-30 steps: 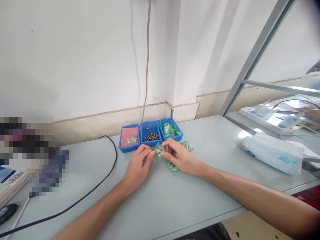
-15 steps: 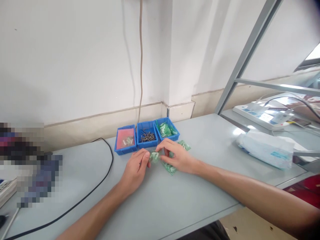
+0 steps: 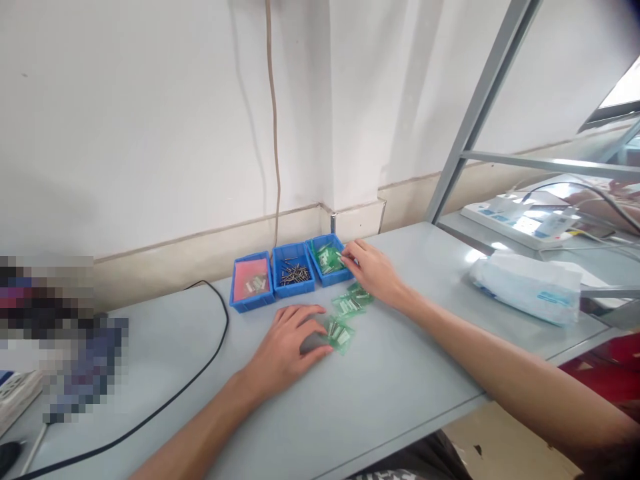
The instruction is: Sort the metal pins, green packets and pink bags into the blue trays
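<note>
Black cable (image 3: 220, 333): lying looped over the table's (image 3: 400, 387) left half.
Pink-lined bin (image 3: 250, 305), pin bin (image 3: 295, 290), packet bin (image 3: 330, 280): blue, standing in a row along the back edge, seemingly to keep parts sorted within reach.
Left hand (image 3: 293, 343): lying flat and open, gripping nothing, fingertips touching the near green packet (image 3: 341, 335), likely pinning it.
Near green packet: small, clear-fronted, green-printed, sitting mid-table; two similar packets (image 3: 347, 305) lying just beyond.
Right hand (image 3: 375, 270): reaching into the packet bin; I cannot tell whether its fingertips are pinching anything.
</note>
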A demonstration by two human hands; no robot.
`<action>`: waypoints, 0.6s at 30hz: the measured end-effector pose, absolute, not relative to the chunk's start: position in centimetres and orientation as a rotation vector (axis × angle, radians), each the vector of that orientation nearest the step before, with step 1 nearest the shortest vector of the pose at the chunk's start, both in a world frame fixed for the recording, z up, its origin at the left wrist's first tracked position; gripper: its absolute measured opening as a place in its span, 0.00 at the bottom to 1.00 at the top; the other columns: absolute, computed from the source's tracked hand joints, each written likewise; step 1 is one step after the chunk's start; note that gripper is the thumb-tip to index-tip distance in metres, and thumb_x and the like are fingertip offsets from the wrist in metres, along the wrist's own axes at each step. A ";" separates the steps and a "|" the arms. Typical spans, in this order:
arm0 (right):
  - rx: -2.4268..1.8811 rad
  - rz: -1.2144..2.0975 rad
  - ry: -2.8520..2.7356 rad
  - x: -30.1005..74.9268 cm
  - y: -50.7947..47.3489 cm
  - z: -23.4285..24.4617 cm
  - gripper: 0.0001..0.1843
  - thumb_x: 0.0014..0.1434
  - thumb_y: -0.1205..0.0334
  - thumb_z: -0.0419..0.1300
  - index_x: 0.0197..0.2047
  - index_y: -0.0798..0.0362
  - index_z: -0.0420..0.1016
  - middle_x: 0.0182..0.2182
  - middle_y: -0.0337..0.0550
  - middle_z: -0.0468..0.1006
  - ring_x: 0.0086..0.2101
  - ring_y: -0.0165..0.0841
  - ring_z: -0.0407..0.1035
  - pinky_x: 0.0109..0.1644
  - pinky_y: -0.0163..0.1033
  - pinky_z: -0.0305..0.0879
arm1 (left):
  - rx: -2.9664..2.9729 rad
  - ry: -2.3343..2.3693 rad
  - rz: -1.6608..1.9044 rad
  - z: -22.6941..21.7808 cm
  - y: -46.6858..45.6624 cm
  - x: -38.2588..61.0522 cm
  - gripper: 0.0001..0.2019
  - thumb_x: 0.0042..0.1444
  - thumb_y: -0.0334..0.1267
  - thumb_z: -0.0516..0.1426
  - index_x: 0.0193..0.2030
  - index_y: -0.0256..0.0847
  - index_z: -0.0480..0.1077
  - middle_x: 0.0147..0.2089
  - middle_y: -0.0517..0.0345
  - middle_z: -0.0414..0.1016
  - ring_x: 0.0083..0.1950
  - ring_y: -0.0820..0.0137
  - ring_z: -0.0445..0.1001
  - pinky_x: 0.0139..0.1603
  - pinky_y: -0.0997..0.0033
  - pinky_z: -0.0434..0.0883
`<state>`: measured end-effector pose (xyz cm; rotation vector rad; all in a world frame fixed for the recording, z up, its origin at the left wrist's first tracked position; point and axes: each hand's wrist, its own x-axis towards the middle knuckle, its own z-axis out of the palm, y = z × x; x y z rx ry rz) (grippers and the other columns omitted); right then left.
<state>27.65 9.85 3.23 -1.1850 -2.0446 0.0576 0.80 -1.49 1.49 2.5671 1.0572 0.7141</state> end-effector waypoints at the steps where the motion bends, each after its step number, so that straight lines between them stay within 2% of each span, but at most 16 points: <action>1: -1.195 0.068 -2.067 27.7 10.1 3.1 0.08 0.76 0.60 0.54 0.44 0.49 0.73 0.41 0.45 0.76 0.36 0.39 0.70 0.42 0.42 0.64 | 2.555 1.062 0.725 1.5 -1.5 0.8 0.09 0.71 0.46 0.64 0.51 0.46 0.77 0.68 0.50 0.75 0.68 0.54 0.71 0.67 0.49 0.67; 5: -1.193 0.032 -2.076 27.5 10.2 2.7 0.09 0.75 0.61 0.55 0.41 0.49 0.74 0.39 0.46 0.75 0.39 0.42 0.70 0.46 0.45 0.66 | 2.581 1.031 0.687 1.5 -1.4 0.8 0.15 0.71 0.46 0.64 0.62 0.49 0.75 0.68 0.50 0.76 0.67 0.55 0.73 0.67 0.49 0.67; 7: -1.190 0.003 -2.094 27.3 10.0 2.7 0.11 0.76 0.60 0.54 0.41 0.49 0.75 0.40 0.48 0.75 0.41 0.44 0.69 0.50 0.48 0.67 | 2.594 1.027 0.684 1.4 -1.4 0.8 0.16 0.72 0.45 0.63 0.64 0.52 0.76 0.67 0.51 0.78 0.65 0.56 0.74 0.66 0.50 0.68; 9: -1.195 -0.020 -2.091 27.0 9.7 2.6 0.11 0.76 0.60 0.53 0.45 0.50 0.76 0.43 0.51 0.76 0.43 0.47 0.69 0.52 0.52 0.68 | 2.583 1.039 0.725 1.3 -1.2 0.8 0.13 0.72 0.45 0.62 0.61 0.52 0.78 0.63 0.52 0.80 0.63 0.56 0.75 0.65 0.51 0.69; 11: -1.194 -0.037 -2.050 26.7 9.3 2.6 0.10 0.75 0.60 0.54 0.53 0.50 0.74 0.49 0.54 0.76 0.48 0.49 0.69 0.55 0.55 0.68 | 2.562 1.050 0.780 1.0 -1.1 0.8 0.10 0.73 0.44 0.61 0.57 0.50 0.80 0.60 0.52 0.82 0.61 0.57 0.77 0.63 0.52 0.70; 13: -1.172 -0.040 -2.001 26.4 8.9 2.7 0.13 0.75 0.61 0.55 0.60 0.50 0.71 0.53 0.55 0.75 0.52 0.51 0.68 0.58 0.57 0.67 | 2.557 1.052 0.815 0.9 -1.1 0.7 0.08 0.74 0.43 0.60 0.54 0.49 0.80 0.57 0.52 0.82 0.59 0.59 0.78 0.62 0.53 0.70; 15: -1.133 -0.041 -1.969 26.1 8.4 2.9 0.14 0.75 0.61 0.55 0.61 0.49 0.70 0.54 0.55 0.75 0.53 0.52 0.68 0.60 0.58 0.67 | 2.562 1.053 0.836 0.8 -1.1 0.7 0.07 0.72 0.45 0.62 0.51 0.48 0.79 0.58 0.52 0.82 0.59 0.58 0.78 0.62 0.52 0.70; 18: -1.048 -0.040 -1.948 25.7 7.6 3.2 0.14 0.76 0.62 0.54 0.61 0.48 0.70 0.54 0.54 0.76 0.52 0.51 0.68 0.62 0.59 0.65 | 2.540 1.060 0.863 0.7 -1.2 0.8 0.13 0.65 0.50 0.69 0.44 0.45 0.76 0.58 0.51 0.82 0.58 0.55 0.78 0.61 0.51 0.70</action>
